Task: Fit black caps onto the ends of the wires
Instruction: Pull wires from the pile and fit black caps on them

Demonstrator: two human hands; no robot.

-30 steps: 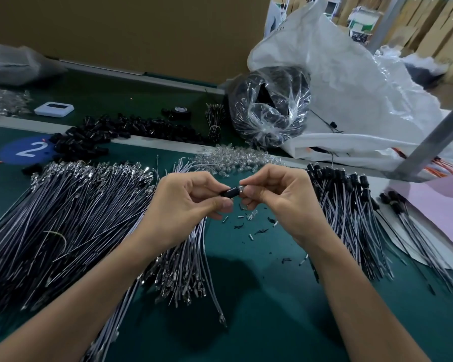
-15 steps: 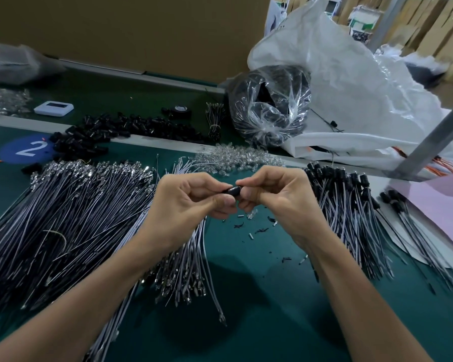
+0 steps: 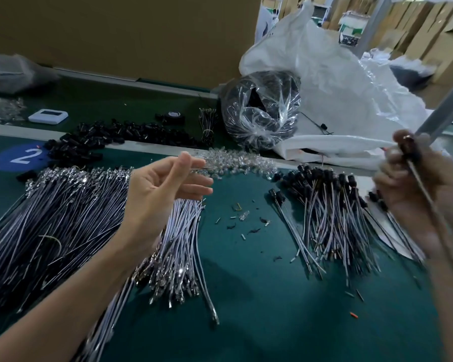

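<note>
- A blue disc point(image 3: 24, 156) bearing a white "2" is lying well to the left of the bulb heap point(image 3: 236, 163) on the green bench point(image 3: 246, 309). No other writing is showing clearly enough to read.
- A clear bag point(image 3: 259, 111) is sitting just behind the bulb heap, holding dark black parts. A big white sack point(image 3: 338, 87) is slumping behind and to the right of the heap, hiding its contents.
- Loose black caps point(image 3: 120, 134) are lying in a row behind and left of the heap.
- Bare wires point(image 3: 63, 218) are spreading out in front and left of the heap. Capped wires point(image 3: 330, 205) are fanning out in front and right of it.
- The left hand point(image 3: 162, 186) is hovering just left of the heap, fingers straight and relaxed, thumb raised, gripping nothing that can be made out.
- The right hand point(image 3: 413, 178), blurred, is hanging raised well right of the heap, fingers curling round a wire point(image 3: 429, 205). The wire's black cap point(image 3: 408, 150) is sticking up above the fist.
</note>
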